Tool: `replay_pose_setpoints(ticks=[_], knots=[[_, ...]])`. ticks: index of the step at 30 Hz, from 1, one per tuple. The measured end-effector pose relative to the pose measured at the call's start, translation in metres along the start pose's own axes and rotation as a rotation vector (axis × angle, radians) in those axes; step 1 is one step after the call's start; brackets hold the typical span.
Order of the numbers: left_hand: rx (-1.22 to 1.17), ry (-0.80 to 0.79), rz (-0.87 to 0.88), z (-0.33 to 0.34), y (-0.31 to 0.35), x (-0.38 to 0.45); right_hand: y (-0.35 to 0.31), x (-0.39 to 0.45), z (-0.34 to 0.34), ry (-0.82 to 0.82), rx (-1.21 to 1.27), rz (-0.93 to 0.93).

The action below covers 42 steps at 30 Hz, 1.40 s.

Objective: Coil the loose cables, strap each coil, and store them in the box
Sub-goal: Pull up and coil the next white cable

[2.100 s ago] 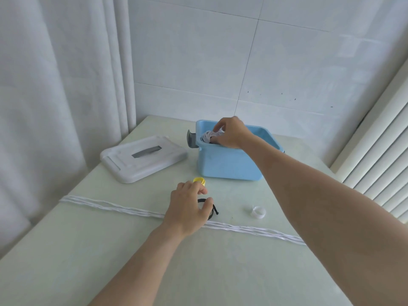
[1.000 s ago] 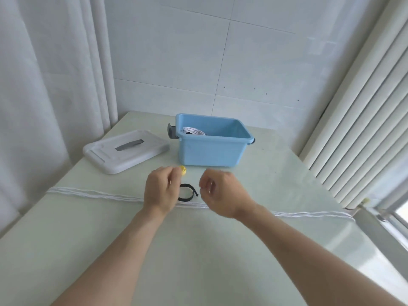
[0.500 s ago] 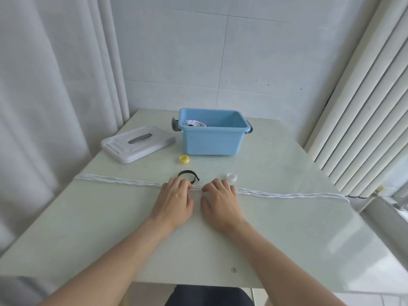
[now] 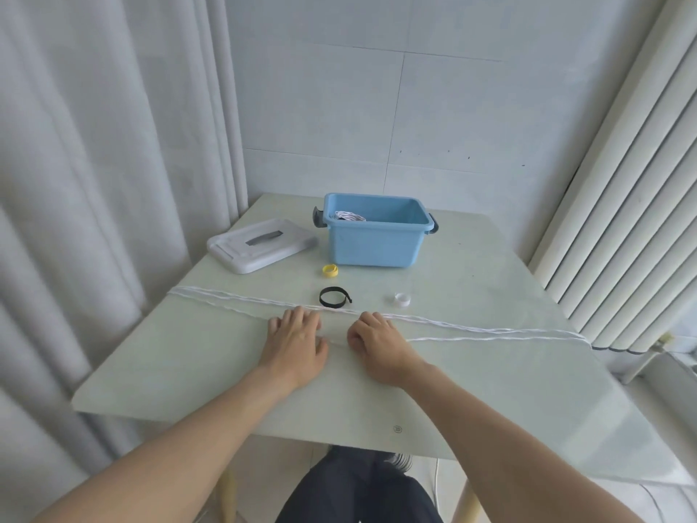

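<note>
A long white cable (image 4: 490,328) lies in several strands across the table from left to right. My left hand (image 4: 296,343) rests on it near the middle, fingers fairly straight and pressing down. My right hand (image 4: 377,345) is beside it with fingers curled, pinching one strand that is drawn nearer to me than the others. A blue box (image 4: 373,243) stands open at the back, with a white cable coil (image 4: 350,216) inside. A black strap (image 4: 333,297), a yellow strap roll (image 4: 330,271) and a white strap roll (image 4: 402,299) lie between the box and the cable.
The box's white lid (image 4: 262,245) lies left of the box. The pale green table (image 4: 377,405) meets a curtain on the left and a white radiator (image 4: 622,228) on the right. My dark-clothed legs show below the front edge.
My right hand left the box and came down beside my left hand onto the cable. In the last half second its fingers curled and one strand slid toward me. The camera drew back.
</note>
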<state>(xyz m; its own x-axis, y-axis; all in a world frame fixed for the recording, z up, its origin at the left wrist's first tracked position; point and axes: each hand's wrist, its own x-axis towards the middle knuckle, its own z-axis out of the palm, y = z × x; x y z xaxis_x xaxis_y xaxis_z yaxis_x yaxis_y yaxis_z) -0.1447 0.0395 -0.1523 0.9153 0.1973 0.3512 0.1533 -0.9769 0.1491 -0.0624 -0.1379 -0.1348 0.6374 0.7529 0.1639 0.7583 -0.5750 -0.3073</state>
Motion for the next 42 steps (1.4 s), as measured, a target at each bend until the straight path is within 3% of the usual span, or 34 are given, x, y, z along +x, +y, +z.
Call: replay_pose_setpoints(ticks=[2,5,10,16,19,24,28,30,32,37,42], knots=[[0.040,0.002,0.042,-0.008,-0.008,-0.007,-0.002,-0.012,-0.006,-0.044,0.009,0.004],[0.139,-0.172,0.092,-0.031,-0.018,-0.018,-0.005,-0.030,-0.015,-0.062,-0.050,0.055],[0.082,-0.448,-0.100,-0.063,-0.050,-0.025,0.006,-0.055,-0.025,-0.023,-0.114,0.153],[0.292,-0.477,-0.397,-0.097,-0.105,-0.036,0.026,-0.079,-0.051,-0.010,-0.217,0.222],[0.256,-0.462,-0.540,-0.112,-0.120,-0.035,0.035,-0.088,-0.065,0.021,-0.175,0.228],[0.267,-0.550,-0.617,-0.120,-0.104,-0.024,0.046,-0.094,-0.079,0.058,-0.133,0.274],[0.361,-0.902,-0.599,-0.137,-0.064,-0.025,0.049,-0.096,-0.083,0.045,-0.163,0.330],[0.169,-1.131,-0.656,-0.146,-0.043,-0.025,0.053,-0.099,-0.085,0.004,-0.151,0.345],[-0.122,-1.193,-0.674,-0.145,-0.029,-0.024,0.056,-0.102,-0.088,-0.057,-0.123,0.363],[-0.461,-1.022,-0.449,-0.133,0.008,-0.019,0.069,-0.110,-0.090,-0.152,-0.038,0.422],[-0.737,-0.857,-0.388,-0.107,0.042,-0.016,0.095,-0.132,-0.109,-0.209,-0.205,0.571]])
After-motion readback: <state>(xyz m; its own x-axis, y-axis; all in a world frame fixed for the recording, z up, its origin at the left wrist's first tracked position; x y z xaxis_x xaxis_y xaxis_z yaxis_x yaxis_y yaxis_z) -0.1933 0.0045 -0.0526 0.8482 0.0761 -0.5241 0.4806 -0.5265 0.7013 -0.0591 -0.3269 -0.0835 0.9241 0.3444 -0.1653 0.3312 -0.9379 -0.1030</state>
